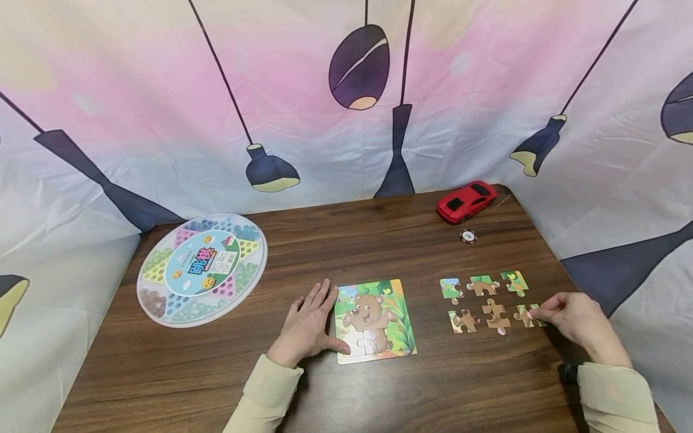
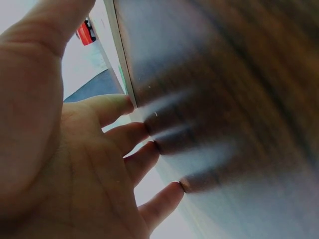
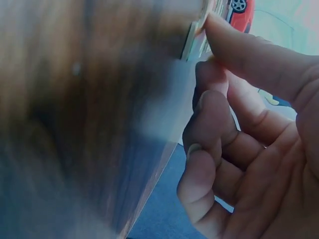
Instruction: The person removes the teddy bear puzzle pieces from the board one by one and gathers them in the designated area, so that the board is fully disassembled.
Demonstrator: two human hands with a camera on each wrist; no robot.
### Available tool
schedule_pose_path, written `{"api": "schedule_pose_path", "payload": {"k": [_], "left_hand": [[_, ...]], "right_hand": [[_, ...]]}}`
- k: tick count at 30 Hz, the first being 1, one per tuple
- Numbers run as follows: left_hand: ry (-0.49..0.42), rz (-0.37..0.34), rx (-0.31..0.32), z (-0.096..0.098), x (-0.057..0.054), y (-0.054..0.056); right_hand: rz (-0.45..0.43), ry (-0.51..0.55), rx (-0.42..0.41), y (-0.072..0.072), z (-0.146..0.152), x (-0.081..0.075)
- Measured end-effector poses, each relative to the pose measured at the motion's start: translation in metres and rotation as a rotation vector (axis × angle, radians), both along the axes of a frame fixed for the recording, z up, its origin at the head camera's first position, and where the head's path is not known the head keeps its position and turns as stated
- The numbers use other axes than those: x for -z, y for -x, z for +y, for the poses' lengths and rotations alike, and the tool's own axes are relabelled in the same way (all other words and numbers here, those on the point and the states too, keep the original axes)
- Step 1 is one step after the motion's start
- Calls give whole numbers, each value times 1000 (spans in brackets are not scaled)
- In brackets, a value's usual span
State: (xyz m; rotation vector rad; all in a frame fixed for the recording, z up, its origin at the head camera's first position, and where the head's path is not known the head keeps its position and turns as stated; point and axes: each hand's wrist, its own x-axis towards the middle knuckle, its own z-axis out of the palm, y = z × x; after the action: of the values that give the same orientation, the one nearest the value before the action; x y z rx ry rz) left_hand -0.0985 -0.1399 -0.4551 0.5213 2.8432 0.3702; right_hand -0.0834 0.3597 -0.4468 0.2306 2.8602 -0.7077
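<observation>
A square bear jigsaw [image 1: 373,307] lies flat in front of me. Its lower-left part shows pale, with piece outlines. My left hand [image 1: 308,328] rests at the board's left side, thumb over its lower-left corner and the other fingers stretched out. In the left wrist view the fingertips [image 2: 172,196] touch the tabletop. At the right, my right hand [image 1: 576,319] pinches the lower-right loose puzzle piece [image 1: 524,315] by its right edge, between thumb and forefinger. The right wrist view shows that piece's edge [image 3: 188,42] at the fingertips, low over the table.
Several other loose puzzle pieces [image 1: 483,285] lie in two rows left of my right hand. Behind them are a poker chip [image 1: 468,236] and a red toy car [image 1: 467,201]. A round Chinese checkers set [image 1: 201,270] lies at the left. Printed cloth [image 1: 303,120] hangs behind the table.
</observation>
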Motion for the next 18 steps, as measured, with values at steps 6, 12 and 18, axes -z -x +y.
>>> {"api": "schedule_pose_path", "payload": {"k": [6, 12, 18], "left_hand": [[-3, -8, -2, 0, 0, 0], [-8, -14, -1, 0, 0, 0], [-10, -9, -2, -1, 1, 0]], "right_hand": [[42, 22, -24, -2, -4, 1], [123, 22, -18, -5, -11, -9], [205, 56, -38, -3, -50, -22]]}}
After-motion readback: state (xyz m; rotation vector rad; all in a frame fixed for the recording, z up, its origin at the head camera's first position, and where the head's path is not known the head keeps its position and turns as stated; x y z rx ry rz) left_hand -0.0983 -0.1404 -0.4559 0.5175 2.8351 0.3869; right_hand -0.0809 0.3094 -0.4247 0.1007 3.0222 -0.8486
